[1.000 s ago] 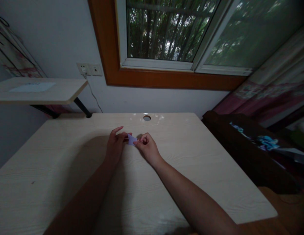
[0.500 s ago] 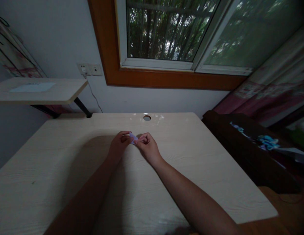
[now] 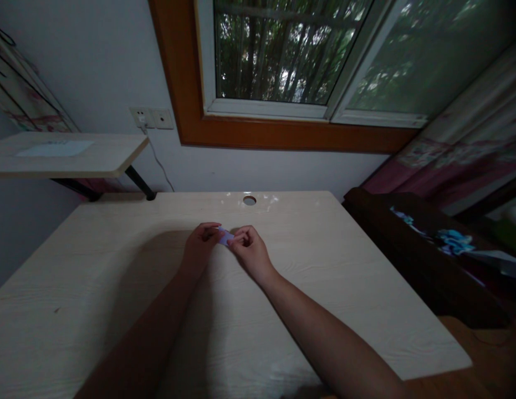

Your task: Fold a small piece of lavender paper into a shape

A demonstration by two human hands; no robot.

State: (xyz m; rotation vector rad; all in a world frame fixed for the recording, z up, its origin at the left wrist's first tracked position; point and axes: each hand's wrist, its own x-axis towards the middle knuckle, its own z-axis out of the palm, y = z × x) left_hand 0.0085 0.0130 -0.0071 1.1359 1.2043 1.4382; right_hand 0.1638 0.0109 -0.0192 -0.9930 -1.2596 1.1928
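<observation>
Between my two hands is a small piece of light purple paper [image 3: 225, 237], held just above or against the pale wood-grain desk [image 3: 307, 321]; I cannot tell whether it touches the surface. My left hand [image 3: 202, 244] pinches its left end between thumb and fingers. At its right end, my right hand [image 3: 251, 248] is closed with thumb and forefinger on the paper. The fingers cover both ends, so its full shape and any folds are hidden.
A round cable hole [image 3: 249, 200] lies beyond my hands near the desk's back edge. At left a raised shelf [image 3: 128, 152] carries a white sheet [image 3: 54, 148]. Right of the desk stands a dark brown piece of furniture [image 3: 378, 221] with a crumpled blue item [image 3: 455, 242] on it.
More of the purple paper's flat face shows between my fingers than before. My left hand has shifted slightly left, while my right hand stays nearly in place.
</observation>
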